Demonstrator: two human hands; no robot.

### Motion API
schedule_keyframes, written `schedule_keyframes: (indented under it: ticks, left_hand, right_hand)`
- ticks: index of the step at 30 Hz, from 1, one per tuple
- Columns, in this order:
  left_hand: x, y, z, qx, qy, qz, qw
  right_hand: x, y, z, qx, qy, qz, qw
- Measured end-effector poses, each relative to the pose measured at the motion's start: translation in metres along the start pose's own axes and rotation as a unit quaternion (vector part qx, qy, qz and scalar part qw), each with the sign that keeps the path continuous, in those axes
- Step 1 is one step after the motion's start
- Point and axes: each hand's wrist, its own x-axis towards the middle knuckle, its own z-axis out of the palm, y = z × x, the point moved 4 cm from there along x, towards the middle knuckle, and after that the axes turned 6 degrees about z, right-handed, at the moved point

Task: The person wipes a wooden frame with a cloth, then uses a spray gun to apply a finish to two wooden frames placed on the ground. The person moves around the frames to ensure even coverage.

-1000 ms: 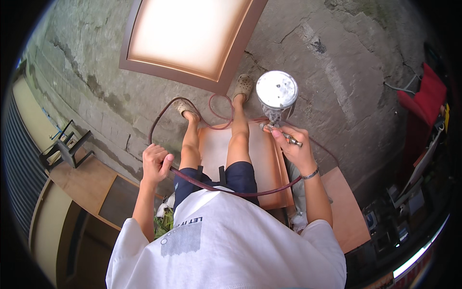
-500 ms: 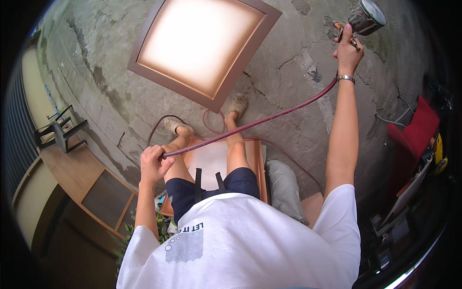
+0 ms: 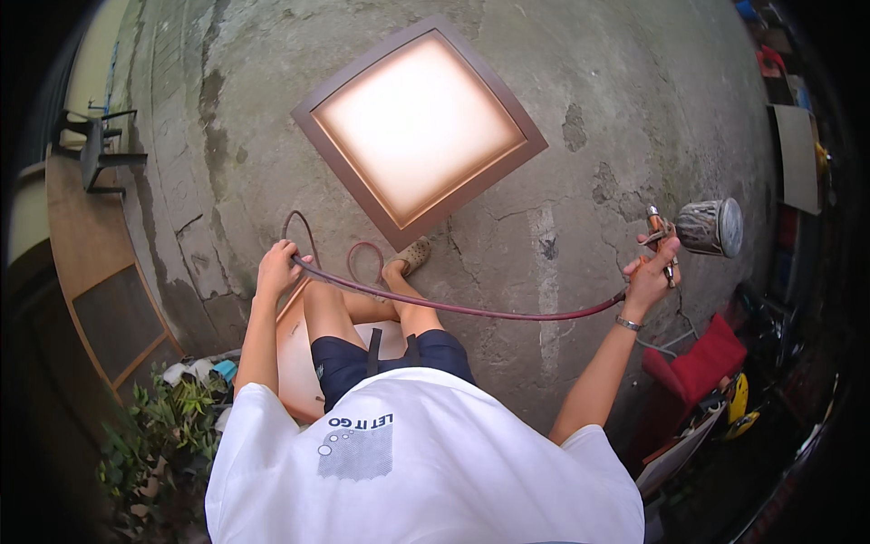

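Your left hand (image 3: 279, 267) was closed around the dark red hose (image 3: 480, 313), fingers curled over it, left of your knees. Your right hand (image 3: 648, 276) was wrapped around the spray gun (image 3: 659, 238), arm reached out ahead and to the right. Couldn't tell whether the trigger was pulled. The paint-streaked metal cup (image 3: 711, 227) showed just right of that hand, lid facing right in the view.

Hose sagged in 1 curve between your 2 hands, meeting the gun side just below your right hand. Another loop of it lay near your sandal (image 3: 414, 257).

The framed panel (image 3: 421, 127), pale and bright in the middle with a brown border, was ahead of you, 1 corner pointing back toward your legs, right by the sandal. Gun was well apart from it, off to its right. Couldn't tell how the panel was supported.

Around you: cracked concrete floor (image 3: 507, 263), black chair (image 3: 95, 154) far left, leafy plant (image 3: 159, 453) lower left, red item (image 3: 707, 358) at right, below the gun in view.
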Motion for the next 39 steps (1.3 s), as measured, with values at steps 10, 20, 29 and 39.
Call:
schedule_keyframes:
  ticks: [10, 20, 29, 39]
  left_hand:
    - [-0.082, 0.032, 0.032, -0.033, 0.025, -0.086, 0.995]
    - [-0.134, 0.104, 0.09, -0.072, 0.153, -0.16, 0.972]
    - [-0.132, 0.324, 0.167, -0.157, 0.195, -0.198, 0.948]
    - [-0.017, 0.461, 0.205, -0.163, 0.273, -0.369, 0.873]
  right_hand:
    - [-0.002, -0.06, -0.004, -0.023, -0.076, -0.116, 0.99]
    - [0.046, -0.097, -0.041, -0.029, -0.182, -0.184, 0.965]
    - [0.155, -0.107, -0.023, -0.171, -0.395, -0.263, 0.863]
    - [0.268, -0.085, 0.178, -0.222, -0.586, -0.297, 0.72]
